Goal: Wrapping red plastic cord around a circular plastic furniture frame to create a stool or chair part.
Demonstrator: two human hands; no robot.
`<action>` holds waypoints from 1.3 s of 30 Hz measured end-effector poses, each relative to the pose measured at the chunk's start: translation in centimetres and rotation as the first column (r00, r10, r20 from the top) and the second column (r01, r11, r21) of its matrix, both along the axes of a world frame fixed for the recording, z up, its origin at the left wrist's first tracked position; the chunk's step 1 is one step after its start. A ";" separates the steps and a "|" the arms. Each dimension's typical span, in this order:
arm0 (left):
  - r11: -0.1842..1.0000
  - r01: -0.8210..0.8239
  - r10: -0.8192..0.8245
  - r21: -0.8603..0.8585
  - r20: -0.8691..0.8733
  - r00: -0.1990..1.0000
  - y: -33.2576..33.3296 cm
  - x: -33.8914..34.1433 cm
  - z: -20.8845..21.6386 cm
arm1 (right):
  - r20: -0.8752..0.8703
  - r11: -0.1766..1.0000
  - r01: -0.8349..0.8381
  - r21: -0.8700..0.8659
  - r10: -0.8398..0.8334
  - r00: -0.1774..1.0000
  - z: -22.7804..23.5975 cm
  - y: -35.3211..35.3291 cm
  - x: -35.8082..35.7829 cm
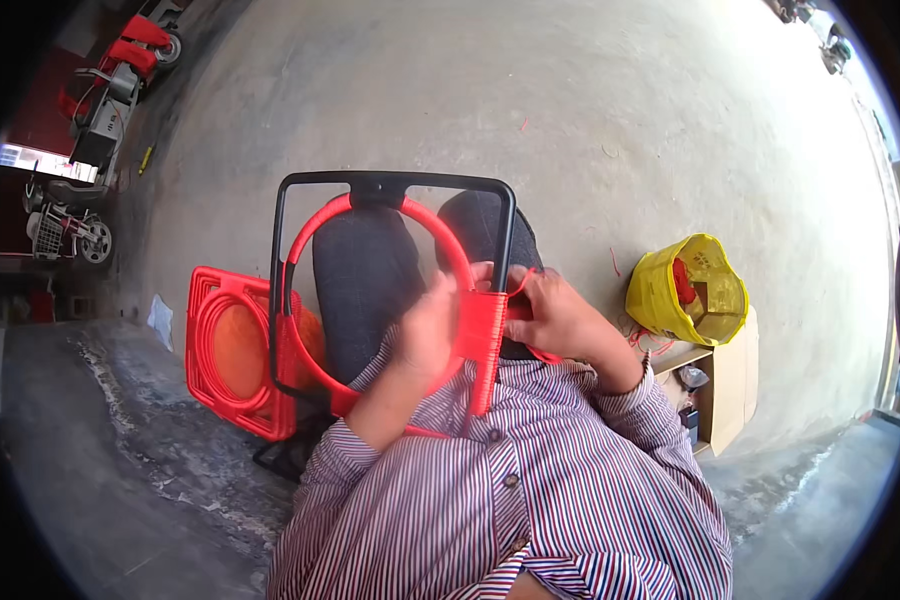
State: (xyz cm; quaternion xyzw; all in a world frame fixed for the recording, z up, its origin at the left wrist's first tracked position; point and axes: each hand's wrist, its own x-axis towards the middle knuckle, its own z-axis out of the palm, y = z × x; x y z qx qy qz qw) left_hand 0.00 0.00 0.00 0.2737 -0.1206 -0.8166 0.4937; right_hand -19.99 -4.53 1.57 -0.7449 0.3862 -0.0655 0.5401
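Observation:
A black, rounded square frame (410, 180) with a ring (440, 232) inside it stands over my lap. Red cord covers much of the ring, while its left edge shows black. At the frame's right side, tight rows of red cord form a wrapped band (483, 345) joining ring and frame. My left hand (432, 322) grips the work beside this band, its fingertips partly behind it. Just right of the frame, my right hand (558, 314) is closed on a strand of red cord (522, 282), which loops above the fingers.
Several red-wrapped frames (228, 350) are stacked at my left, with something orange beside them. To the right stand a yellow bucket (660, 290) with red material inside and an open cardboard box (736, 385). Parked scooters (70, 225) line the far left. Cord scraps lie on the floor.

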 end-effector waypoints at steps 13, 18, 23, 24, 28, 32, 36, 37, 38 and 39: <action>0.886 -0.310 0.464 -0.345 0.660 0.591 0.8 -0.8 -0.4 | 0.065 0.538 0.079 -0.839 -0.046 0.997 1.4 -1.2 4.8; 0.718 -0.116 0.642 -0.686 0.589 0.491 1.0 -0.5 -1.1 | 0.469 0.756 0.379 -0.534 -0.108 0.877 -0.3 -2.2 4.6; 0.833 -0.314 0.550 -0.456 0.616 0.565 0.8 -0.2 -1.1 | 0.200 0.844 0.380 -0.377 -0.327 0.924 2.4 -3.2 -2.8; 0.856 -0.323 0.516 -0.403 0.645 0.563 0.4 -0.3 -1.6 | 0.195 0.844 0.376 -0.383 -0.325 0.926 2.2 -3.3 -4.5; 0.948 -0.301 0.294 -0.102 0.637 0.713 0.0 0.2 -2.1 | 0.083 0.895 0.367 0.255 -0.398 0.914 0.7 -1.8 -10.7; 0.959 -0.283 0.248 -0.025 0.561 0.790 -0.2 0.1 -0.9 | 0.499 0.421 0.439 0.794 -0.864 -0.075 -3.6 -0.6 -18.1; 0.970 -0.242 0.218 0.006 0.411 0.885 -0.7 -0.4 -0.6 | 0.598 0.372 0.556 0.743 -0.742 -0.302 -7.5 -2.2 -22.8; 0.968 -0.250 0.238 -0.010 0.346 0.908 -0.7 -0.4 -1.1 | 0.565 0.437 0.441 0.784 -0.796 -0.217 -8.3 -2.4 -22.4; 0.970 -0.244 0.231 -0.007 0.349 0.908 -0.7 -0.4 -1.6 | 0.537 0.480 0.314 0.819 -0.835 -0.124 -9.0 -2.5 -22.1; 0.970 -0.242 0.232 -0.006 0.302 0.925 -0.5 -0.1 -1.9 | 0.374 0.257 0.580 0.773 -0.923 -0.089 -6.6 -2.8 -16.3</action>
